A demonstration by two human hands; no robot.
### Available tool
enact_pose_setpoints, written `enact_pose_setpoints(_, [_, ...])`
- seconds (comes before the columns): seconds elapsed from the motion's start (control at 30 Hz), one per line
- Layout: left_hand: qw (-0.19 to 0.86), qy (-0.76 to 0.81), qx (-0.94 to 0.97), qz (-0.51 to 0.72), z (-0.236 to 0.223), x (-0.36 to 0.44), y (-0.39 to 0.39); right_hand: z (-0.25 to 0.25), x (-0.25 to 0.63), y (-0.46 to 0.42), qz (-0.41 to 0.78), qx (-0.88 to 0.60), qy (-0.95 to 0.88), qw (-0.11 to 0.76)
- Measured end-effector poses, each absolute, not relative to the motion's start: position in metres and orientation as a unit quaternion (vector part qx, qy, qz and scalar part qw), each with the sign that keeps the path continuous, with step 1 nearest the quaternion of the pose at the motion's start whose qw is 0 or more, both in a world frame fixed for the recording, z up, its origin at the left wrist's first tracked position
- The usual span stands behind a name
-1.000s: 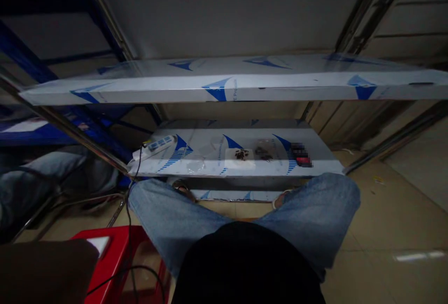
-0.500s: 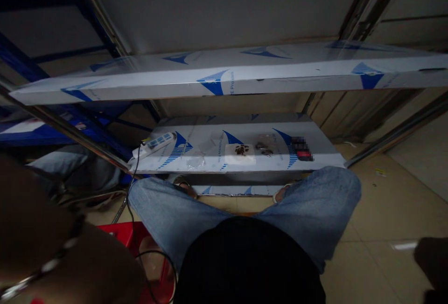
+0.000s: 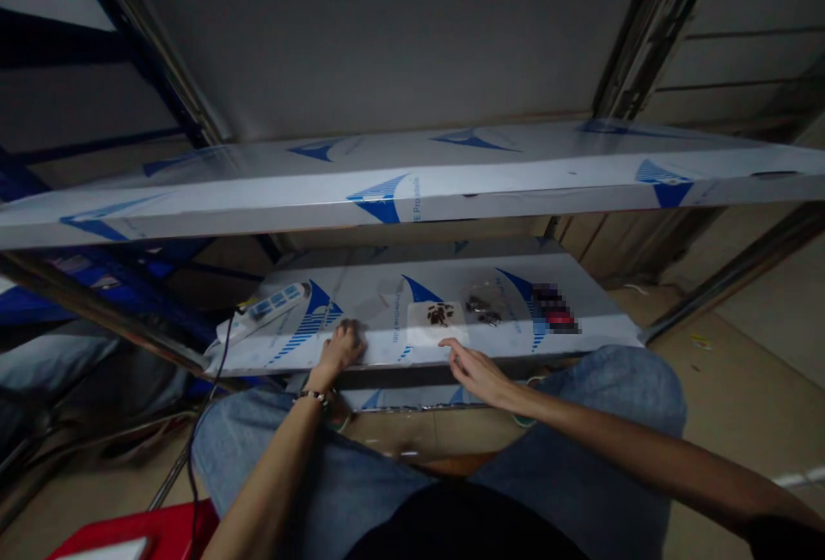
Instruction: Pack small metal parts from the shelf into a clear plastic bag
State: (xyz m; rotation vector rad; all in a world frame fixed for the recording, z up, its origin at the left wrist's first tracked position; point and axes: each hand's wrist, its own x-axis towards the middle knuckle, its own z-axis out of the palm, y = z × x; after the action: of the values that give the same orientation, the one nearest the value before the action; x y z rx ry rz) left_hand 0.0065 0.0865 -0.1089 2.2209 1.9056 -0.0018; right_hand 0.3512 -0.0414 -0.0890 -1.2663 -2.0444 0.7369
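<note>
My left hand (image 3: 341, 347), a beaded bracelet on its wrist, lies palm down at the front edge of a steel shelf (image 3: 451, 285) covered in blue-printed film. A transparent plastic bag (image 3: 370, 315) appears to lie just beyond its fingers. My right hand (image 3: 473, 373) rests near the same edge, fingers extended toward a white card (image 3: 429, 324) bearing dark bits, without touching it. Small dark metal pieces (image 3: 483, 311) lie to the card's right. A pixelated object (image 3: 554, 309) sits farther right. A white power strip (image 3: 274, 307) lies at the far left of the shelf.
A matching film-covered shelf (image 3: 387, 195) runs overhead. A black cable (image 3: 210, 397) hangs from the power strip past my knee to a red stool (image 3: 148, 538). A blue rack (image 3: 64, 285) and another person's jeans-clad leg (image 3: 58, 371) are at left; tiled floor (image 3: 741, 388) is at right.
Both my hands have moved forward from the lower corners of the view to the shelf's front edge. My view has shifted slightly, and the shelf items have not visibly moved.
</note>
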Motion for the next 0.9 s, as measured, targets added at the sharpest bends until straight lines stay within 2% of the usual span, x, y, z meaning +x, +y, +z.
enact_pose_setpoints(0.07, [0.072,0.654,0.752,-0.03,-0.119,0.005,0.088,-0.106,0.353,-0.039,0.281,-0.492,-0.765,0.307])
enact_pose_setpoints(0.2, [0.002,0.65,0.76,-0.02,-0.123,0.009,0.089,-0.126,0.351,-0.051,0.291,-0.545,-0.692,0.373])
enact_pose_setpoints(0.4, [-0.025,0.659,0.751,0.033,-0.108,0.015,0.096,-0.134,0.356,-0.069,0.298,-0.571,-0.629,0.435])
enact_pose_setpoints(0.6, [-0.075,0.691,0.682,0.227,-0.07,0.027,0.074,-0.134,0.353,-0.066,0.302,-0.562,-0.598,0.485])
enact_pose_setpoints(0.7, [0.02,0.631,0.696,0.342,-0.067,0.059,0.042,-0.127,0.341,-0.065,0.318,-0.538,-0.588,0.514])
enact_pose_setpoints(0.83, [0.275,0.531,0.668,0.443,-0.086,0.118,-0.009,-0.105,0.319,-0.068,0.303,-0.499,-0.601,0.546])
enact_pose_setpoints(0.9, [0.354,0.504,0.636,0.465,-0.096,0.14,-0.028,-0.097,0.31,-0.071,0.297,-0.481,-0.608,0.557])
